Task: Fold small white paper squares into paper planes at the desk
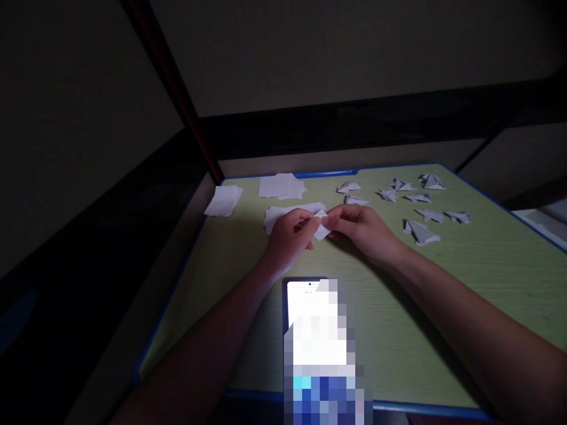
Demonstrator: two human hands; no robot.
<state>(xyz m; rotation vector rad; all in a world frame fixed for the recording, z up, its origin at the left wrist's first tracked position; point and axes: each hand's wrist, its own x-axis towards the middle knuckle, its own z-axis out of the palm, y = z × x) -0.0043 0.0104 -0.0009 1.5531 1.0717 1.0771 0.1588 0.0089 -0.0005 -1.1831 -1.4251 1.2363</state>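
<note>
A small folded piece of white paper [322, 229], diamond-shaped from here, is held above the middle of the table. My left hand [290, 235] pinches its left side between thumb and fingers. On the opposite side, my right hand [358, 227] is closed on the same paper. Behind my left hand lies a stack of white paper sheets [277, 213], partly covered by that hand. Several folded paper pieces lie beyond and to the right of my right hand, among them a larger pointed one [420, 233].
The light green table [239, 248] has a blue rim. A lit phone [310, 313], partly pixelated, lies near the front edge between my forearms. More paper sheets [224, 200] sit at the far left, with another paper pile [279, 186] at the back. Dark walls surround the table.
</note>
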